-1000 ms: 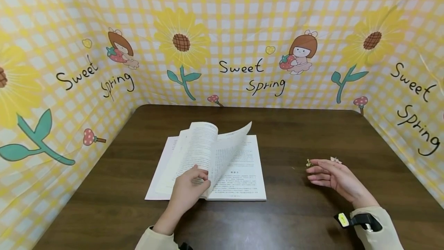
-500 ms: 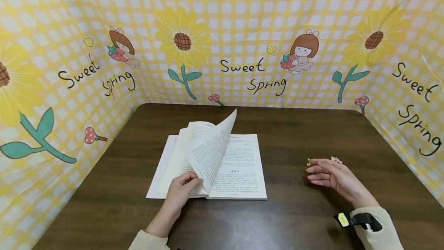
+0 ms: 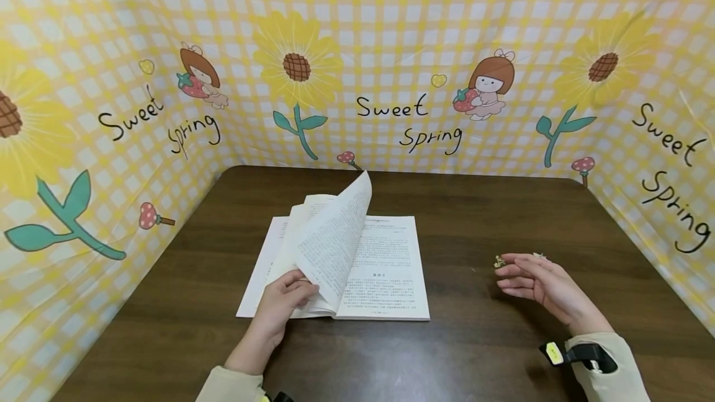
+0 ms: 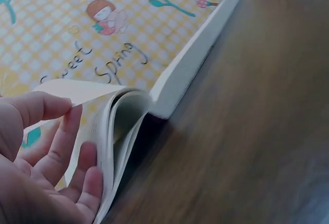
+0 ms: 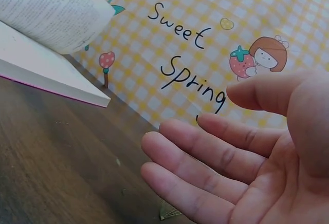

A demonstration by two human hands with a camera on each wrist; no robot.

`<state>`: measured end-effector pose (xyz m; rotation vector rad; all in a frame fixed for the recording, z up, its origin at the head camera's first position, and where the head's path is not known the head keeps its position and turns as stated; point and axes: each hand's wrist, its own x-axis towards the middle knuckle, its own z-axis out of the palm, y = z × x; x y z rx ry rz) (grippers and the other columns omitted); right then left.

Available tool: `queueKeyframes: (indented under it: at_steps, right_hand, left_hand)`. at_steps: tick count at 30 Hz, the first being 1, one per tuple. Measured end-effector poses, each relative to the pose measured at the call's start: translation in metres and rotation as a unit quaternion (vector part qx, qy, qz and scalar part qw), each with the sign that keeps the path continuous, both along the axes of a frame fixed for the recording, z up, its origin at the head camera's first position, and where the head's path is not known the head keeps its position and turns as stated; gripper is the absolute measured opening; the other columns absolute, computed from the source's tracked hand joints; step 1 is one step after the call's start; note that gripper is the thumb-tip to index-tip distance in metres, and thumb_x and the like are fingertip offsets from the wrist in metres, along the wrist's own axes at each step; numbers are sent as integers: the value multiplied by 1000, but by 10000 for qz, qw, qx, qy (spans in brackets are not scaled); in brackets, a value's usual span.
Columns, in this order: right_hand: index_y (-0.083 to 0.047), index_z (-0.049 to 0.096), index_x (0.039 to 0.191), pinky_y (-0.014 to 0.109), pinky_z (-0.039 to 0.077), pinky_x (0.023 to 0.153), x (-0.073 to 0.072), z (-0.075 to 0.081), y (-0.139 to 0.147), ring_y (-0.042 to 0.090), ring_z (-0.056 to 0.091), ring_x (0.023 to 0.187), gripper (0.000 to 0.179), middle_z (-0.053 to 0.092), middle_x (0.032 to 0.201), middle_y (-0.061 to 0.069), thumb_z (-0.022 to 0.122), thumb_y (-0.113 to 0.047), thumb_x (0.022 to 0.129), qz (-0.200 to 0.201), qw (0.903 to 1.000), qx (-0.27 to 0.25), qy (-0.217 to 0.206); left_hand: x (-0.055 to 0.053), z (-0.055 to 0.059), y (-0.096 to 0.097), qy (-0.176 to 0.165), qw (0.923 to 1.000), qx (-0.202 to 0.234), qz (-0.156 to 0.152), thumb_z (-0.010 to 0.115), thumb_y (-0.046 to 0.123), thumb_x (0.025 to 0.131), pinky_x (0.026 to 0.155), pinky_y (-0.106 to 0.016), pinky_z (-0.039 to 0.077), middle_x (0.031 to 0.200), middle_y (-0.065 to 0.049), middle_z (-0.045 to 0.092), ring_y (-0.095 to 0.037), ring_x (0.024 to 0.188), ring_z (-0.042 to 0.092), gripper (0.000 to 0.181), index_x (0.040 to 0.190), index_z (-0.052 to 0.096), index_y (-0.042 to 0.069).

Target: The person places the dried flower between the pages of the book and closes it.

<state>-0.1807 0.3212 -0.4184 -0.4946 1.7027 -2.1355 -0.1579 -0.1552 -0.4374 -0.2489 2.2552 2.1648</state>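
An open book (image 3: 385, 284) with printed pages lies on the brown table. My left hand (image 3: 279, 304) is at its lower left and pinches the corner of a page (image 3: 332, 244) between thumb and fingertip. That page stands raised and curves over the left half, its far corner pointing up. In the left wrist view the other fingers of my left hand (image 4: 46, 157) rest against the curled pages (image 4: 103, 152) below. To the right of the book, my right hand (image 3: 536, 284) holds nothing; its fingers are extended and relaxed. A tiny gold-coloured trinket (image 3: 499, 261) lies by its fingertips.
Behind the right hand, a small pale trinket (image 3: 540, 255) is partly hidden. A yellow checked cloth (image 3: 391, 48) with flower prints walls the dark wooden table (image 3: 463, 203) at the back and both sides.
My left hand has drawn the page leftward and toward me, so it has swung from the right half over the left. The right hand has stayed in place.
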Motion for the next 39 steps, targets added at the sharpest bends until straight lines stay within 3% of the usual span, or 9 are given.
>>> queueKeyframes:
  at_steps: [4, 8, 12, 15, 19, 24, 31, 39]
  right_hand:
    - [-18, 69, 121, 38, 57, 86, 2, 3, 4, 24, 70, 100, 39, 71, 111, 9, 32, -10, 110, -237, 9996, 38, 114]
    - [-21, 70, 116, 36, 58, 82, 4, 9, 9, 22, 71, 96, 36, 72, 106, 7, 37, -9, 109, -632, 9975, 289, 129]
    - [-24, 69, 111, 34, 59, 77, 4, 14, 14, 20, 72, 91, 28, 72, 101, 5, 44, -11, 107, -1158, 9889, 935, -15]
    - [0, 61, 124, 35, 59, 76, 3, 15, 13, 19, 72, 88, 26, 71, 102, 12, 45, -11, 107, -1437, 9735, 1776, -64]
    - [25, 32, 135, 37, 60, 74, -3, 12, 8, 21, 72, 83, 49, 70, 100, 19, 47, -11, 106, -1418, 9546, 2606, -263]
    - [25, 41, 127, 37, 60, 66, -10, 7, 5, 20, 71, 73, 46, 72, 86, 14, 51, -13, 103, -1214, 9444, 2991, -625]
    - [14, 60, 105, 35, 59, 58, -16, 1, -3, 17, 66, 60, 29, 67, 70, 8, 59, -15, 98, -1199, 9227, 3576, -794]
    - [6, 65, 90, 33, 58, 54, -17, -1, -7, 14, 62, 53, 20, 63, 63, 5, 69, -13, 91, -1465, 9031, 3952, -823]
  left_hand:
    - [-1, 0, -4, -34, 9999, 103, 11, 68, 0, 88, 66, -24, 50, 75, -4, 69, -13, 71, 65, 5, 89, 68, -5]
    - [0, 0, -7, -88, 9998, 159, 0, 67, 4, 92, 69, -25, 51, 76, -8, 70, -17, 72, 69, 13, 80, 67, -1]
    - [2, 0, -12, -206, 9987, 463, 60, 66, 5, 93, 68, -26, 55, 78, -10, 72, -18, 73, 71, 17, 77, 64, 1]
    - [4, -1, -16, -304, 9965, 775, 62, 63, 4, 95, 68, -30, 58, 80, -13, 72, -19, 74, 72, 18, 77, 62, 2]
    - [7, -2, -23, -499, 9908, 1255, -28, 59, 6, 98, 72, -34, 59, 82, -14, 73, -21, 79, 73, 19, 79, 59, 3]
    - [10, -2, -32, -728, 9828, 1671, -293, 54, 9, 101, 77, -36, 59, 86, -10, 73, -21, 85, 73, 21, 80, 59, 7]
    - [12, -2, -38, -695, 9764, 1915, -716, 52, 11, 103, 79, -36, 59, 89, -7, 74, -19, 88, 73, 22, 84, 62, 10]
    - [11, 0, -34, -798, 9769, 1880, -636, 52, 9, 103, 78, -36, 59, 88, -7, 74, -19, 88, 73, 22, 83, 63, 10]
